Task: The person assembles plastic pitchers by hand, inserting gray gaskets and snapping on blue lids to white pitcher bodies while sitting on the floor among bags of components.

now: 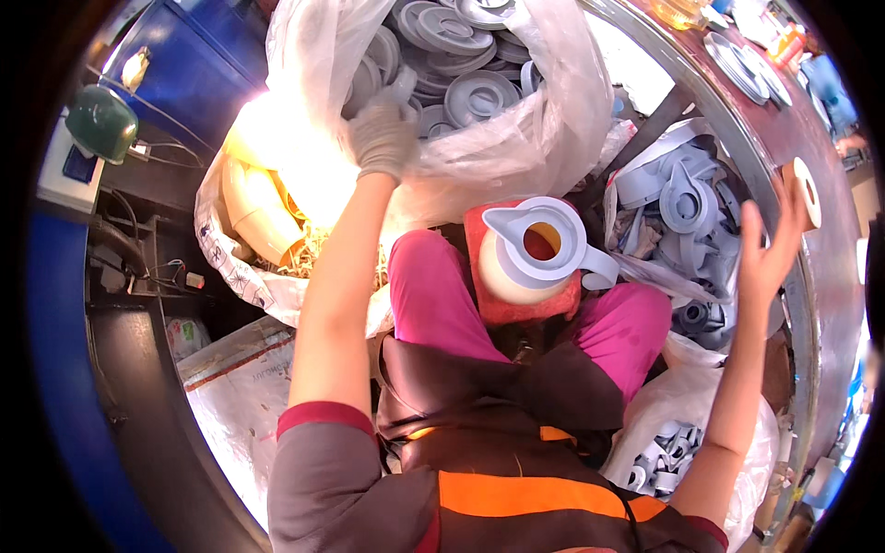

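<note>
My left hand (380,143), in a pale glove, reaches into a big clear plastic bag (553,120) of round grey lids (479,97). Its fingers are blurred against the lids, and I cannot make out whether one is gripped. Bare and raised at the right, my right hand (772,241) has its fingers apart, their tips beside a roll of tape (808,194) at the bench edge. Between my knees stands a cream jug (516,281) with a grey spouted collar and handle (530,241), on a red padded support (487,309). Its top is uncovered, showing an orange-brown inside.
On the right, one bag holds grey spouted collars (684,198); another lower down holds small grey and black parts (666,456). Yellow jug bodies (258,210) lie in a sack at left, under strong glare. The metal-edged bench (834,276) curves along the right, with plates (737,66) on it.
</note>
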Available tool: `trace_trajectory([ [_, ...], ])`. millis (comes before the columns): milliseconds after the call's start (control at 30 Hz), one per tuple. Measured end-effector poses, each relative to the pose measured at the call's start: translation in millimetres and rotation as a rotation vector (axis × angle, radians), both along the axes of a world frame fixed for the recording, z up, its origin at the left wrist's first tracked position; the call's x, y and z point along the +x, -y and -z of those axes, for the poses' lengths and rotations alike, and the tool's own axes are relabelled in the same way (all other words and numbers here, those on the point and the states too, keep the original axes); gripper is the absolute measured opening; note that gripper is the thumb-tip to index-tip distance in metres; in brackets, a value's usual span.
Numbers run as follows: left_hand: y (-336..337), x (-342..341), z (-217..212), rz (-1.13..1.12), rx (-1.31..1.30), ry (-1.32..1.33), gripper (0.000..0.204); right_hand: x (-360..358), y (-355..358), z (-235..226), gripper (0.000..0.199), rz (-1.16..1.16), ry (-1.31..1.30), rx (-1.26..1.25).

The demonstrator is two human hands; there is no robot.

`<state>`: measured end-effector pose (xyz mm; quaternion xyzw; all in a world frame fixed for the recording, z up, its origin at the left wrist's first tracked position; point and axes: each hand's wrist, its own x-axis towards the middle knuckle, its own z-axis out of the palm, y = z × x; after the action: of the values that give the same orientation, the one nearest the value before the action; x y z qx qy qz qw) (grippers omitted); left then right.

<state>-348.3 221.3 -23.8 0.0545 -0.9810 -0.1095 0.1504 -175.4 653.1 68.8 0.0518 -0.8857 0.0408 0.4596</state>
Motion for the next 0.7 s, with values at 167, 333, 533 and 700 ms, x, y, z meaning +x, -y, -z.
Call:
trace_trajectory([
  [167,-39,54,-79,0.490,0.800,-0.675,0.033,31,59,28,0.038,-0.504,0.328,-0.862],
  [333,-130,142,-77,1.048,0.811,-0.370,0.034,54,106,73,0.042,-0.986,0.611,-1.964],
  [533,-129,161,-62,0.922,0.341,-0.324,0.032,97,74,113,0.046,-0.980,0.445,-2.317],
  [700,-91,162,-50,0.890,0.227,-0.127,0.039,102,51,122,0.050,-1.039,0.315,-2.004],
])
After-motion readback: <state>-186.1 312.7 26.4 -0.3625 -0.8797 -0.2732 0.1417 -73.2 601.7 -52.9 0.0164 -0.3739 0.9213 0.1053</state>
